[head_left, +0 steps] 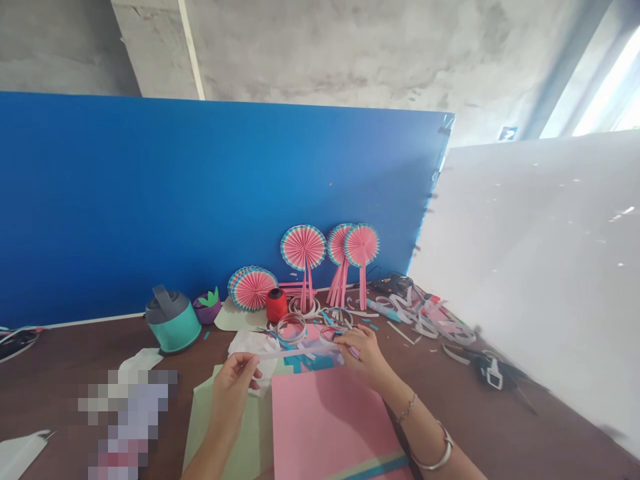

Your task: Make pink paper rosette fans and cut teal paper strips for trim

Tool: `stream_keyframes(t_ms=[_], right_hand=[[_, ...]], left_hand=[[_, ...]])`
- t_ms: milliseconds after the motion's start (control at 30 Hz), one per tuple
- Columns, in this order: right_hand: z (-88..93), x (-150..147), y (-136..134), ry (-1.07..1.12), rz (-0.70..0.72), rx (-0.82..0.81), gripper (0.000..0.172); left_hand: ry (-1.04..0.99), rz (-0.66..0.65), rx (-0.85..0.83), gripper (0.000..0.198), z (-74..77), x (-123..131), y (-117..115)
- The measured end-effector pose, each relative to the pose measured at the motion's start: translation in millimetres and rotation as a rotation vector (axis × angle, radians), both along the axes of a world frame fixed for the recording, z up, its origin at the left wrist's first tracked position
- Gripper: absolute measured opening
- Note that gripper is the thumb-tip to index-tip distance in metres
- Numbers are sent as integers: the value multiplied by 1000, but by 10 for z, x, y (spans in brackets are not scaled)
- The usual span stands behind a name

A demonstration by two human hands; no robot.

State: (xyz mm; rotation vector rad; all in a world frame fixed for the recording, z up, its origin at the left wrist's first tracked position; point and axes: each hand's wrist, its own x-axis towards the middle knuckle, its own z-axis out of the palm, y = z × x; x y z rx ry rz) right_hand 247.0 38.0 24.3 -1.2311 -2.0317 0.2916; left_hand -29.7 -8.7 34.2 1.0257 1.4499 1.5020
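A pale, narrow strip of tape [295, 350] is stretched level between my two hands, above the far edge of a pink paper stack [325, 420]. My left hand [237, 373] pinches its left end between thumb and fingertips. At the right end, my right hand [361, 350] has its fingers closed on the strip, beside a tape roll [329, 333]; whether it also touches that roll I cannot tell. Another tape roll [291, 328] stands just beyond the strip. Pale green paper [255, 427] lies under and left of the pink sheets. A crumpled white tissue [250, 343] is behind my left hand.
Pleated pink paper fans [303, 247] lean on the blue partition [150, 200]. A red thread spool [277, 305], a teal-and-grey container [174, 323] and a purple pot [207, 310] stand at the back. Curled paper scraps [425, 317] and a black cable with a white clip [494, 373] lie right.
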Motion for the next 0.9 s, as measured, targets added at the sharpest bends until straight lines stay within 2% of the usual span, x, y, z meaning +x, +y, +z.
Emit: stream_keyframes(t_ms=[333,567,733,900], right_hand=[[0,24,4,13,15,11,30],[30,23,-5,71,-57,-16,19],[71,2,-23,91,-100,-18,19],[111,-5,-24,164,-149,-51,21]], left_hand=[[8,30,7,38,-33,-40,37],[16,19,11,40,-40,-53,33],[78,41,72,40,35,-6,-23],[132,88,146,40,35,24,-61]])
